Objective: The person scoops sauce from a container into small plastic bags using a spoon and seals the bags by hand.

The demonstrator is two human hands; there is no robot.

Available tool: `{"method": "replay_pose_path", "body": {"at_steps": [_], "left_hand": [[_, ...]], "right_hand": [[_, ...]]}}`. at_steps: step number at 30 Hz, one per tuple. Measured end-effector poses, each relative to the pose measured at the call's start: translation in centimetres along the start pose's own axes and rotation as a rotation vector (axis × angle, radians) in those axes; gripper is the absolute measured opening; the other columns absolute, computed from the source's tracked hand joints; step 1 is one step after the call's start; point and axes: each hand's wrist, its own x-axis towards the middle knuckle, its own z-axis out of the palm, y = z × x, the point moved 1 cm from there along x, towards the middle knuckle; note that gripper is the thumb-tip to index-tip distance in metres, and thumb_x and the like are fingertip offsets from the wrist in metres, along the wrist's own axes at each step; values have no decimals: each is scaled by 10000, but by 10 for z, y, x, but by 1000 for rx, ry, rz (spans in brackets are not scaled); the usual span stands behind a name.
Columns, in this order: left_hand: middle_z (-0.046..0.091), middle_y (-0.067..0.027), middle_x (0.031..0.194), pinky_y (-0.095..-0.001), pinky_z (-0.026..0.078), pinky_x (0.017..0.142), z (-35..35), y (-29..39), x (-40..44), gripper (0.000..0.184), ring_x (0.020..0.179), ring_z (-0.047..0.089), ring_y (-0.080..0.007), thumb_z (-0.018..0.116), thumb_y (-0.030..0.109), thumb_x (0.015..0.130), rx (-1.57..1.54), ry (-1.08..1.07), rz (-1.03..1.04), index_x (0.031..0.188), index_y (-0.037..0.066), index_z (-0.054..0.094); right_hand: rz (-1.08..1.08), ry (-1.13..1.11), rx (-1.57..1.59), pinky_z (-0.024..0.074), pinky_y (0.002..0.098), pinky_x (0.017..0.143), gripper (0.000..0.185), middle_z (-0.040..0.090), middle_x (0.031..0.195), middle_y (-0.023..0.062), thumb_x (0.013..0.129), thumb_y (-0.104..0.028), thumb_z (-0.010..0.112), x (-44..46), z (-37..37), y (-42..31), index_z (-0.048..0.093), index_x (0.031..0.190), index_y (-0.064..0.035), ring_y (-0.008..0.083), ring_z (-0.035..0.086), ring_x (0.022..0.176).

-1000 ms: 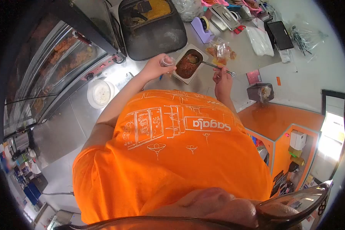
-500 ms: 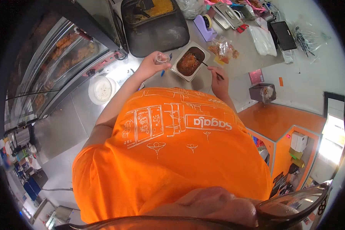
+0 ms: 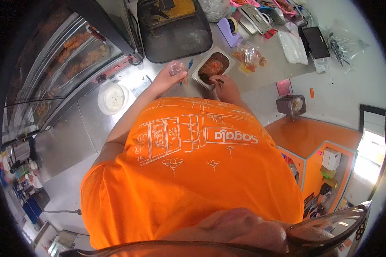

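My left hand (image 3: 164,80) is closed around a small clear plastic cup (image 3: 176,67), just left of a rectangular metal container (image 3: 230,64). Chunky red-brown sauce (image 3: 212,67) covers the container's bottom. At the container's near right edge, the fingers of my right hand (image 3: 228,90) are pinched on a thin, dark-handled spoon (image 3: 219,81). Most of the spoon is hidden by the hand, and its bowl cannot be made out. A small blue object (image 3: 190,64) shows between the cup and the container.
A large black tray (image 3: 176,43) with yellow crumbs stands behind. Beyond the container are a purple tape dispenser (image 3: 230,33) and a plastic bag of orange-brown food (image 3: 249,56). A round white tub (image 3: 113,98) stands left, beside the glass display case (image 3: 79,51) of fried food.
My right hand has moved left and nearer the container, its spoon now steeper and mostly covered. My left hand has shifted slightly left with the cup, which looks more tilted.
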Motion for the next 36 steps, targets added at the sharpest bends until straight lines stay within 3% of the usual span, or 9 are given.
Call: {"method": "replay_pose_path", "body": {"at_steps": [4, 6, 12, 15, 18, 27, 33, 36], "left_hand": [[618, -16, 932, -256, 461, 783, -12, -16, 7, 437, 853, 593, -108, 696, 259, 882, 128, -14, -61, 1197, 33, 496], [628, -18, 930, -262, 464, 799, -9, -6, 5, 378, 869, 601, -111, 689, 233, 886, 115, -67, -74, 1161, 36, 521], [637, -16, 904, -257, 481, 758, 2, 20, 1, 199, 824, 619, -111, 666, 142, 889, 90, -132, -37, 1033, 43, 570], [639, -25, 899, -264, 491, 755, 4, 19, 2, 209, 813, 625, -106, 670, 116, 879, 99, -152, -40, 1045, 38, 569], [641, -33, 895, -267, 495, 750, 0, 3, 13, 254, 809, 626, -105, 685, 106, 864, 127, -160, -70, 1075, 28, 567], [639, -30, 888, -262, 489, 718, 16, 18, 15, 262, 792, 620, -109, 698, 104, 856, 167, -137, -70, 1070, 19, 572], [638, -29, 888, -258, 489, 707, 10, -3, 23, 253, 777, 621, -106, 710, 111, 848, 229, -96, -89, 1041, 26, 570], [634, -24, 881, -251, 487, 700, 10, -1, 20, 252, 772, 619, -103, 719, 118, 840, 250, -65, -106, 1024, 32, 569]], "right_hand": [[35, 213, 68, 488, 403, 798, 168, 675, 961, 123, 916, -165, 563, 5, -11, 10, 685, 934, -50, 328, 618, 895], [57, 248, 7, 489, 404, 801, 174, 675, 965, 129, 918, -171, 564, 13, -16, 16, 685, 940, -48, 329, 623, 894], [267, 267, 278, 502, 366, 723, 221, 686, 901, 136, 960, -199, 516, 6, 27, 49, 671, 989, -45, 292, 654, 802], [552, 309, 367, 430, 251, 549, 321, 699, 895, 74, 1013, -250, 440, 5, 12, 42, 650, 1045, -11, 90, 541, 611], [682, 410, 759, 367, 225, 501, 337, 694, 861, 75, 1015, -258, 440, 3, 10, 64, 642, 1057, 9, 62, 439, 553], [645, 473, 866, 343, 215, 487, 330, 693, 873, 73, 1018, -262, 445, -3, -6, 61, 630, 1077, 4, 51, 412, 544], [506, 399, 668, 334, 204, 486, 334, 691, 886, 80, 1017, -263, 448, 0, 8, 62, 622, 1079, 16, 45, 406, 541], [591, 428, 818, 330, 204, 484, 337, 687, 877, 88, 1015, -269, 452, 1, 5, 58, 616, 1088, 16, 44, 405, 539]]}}
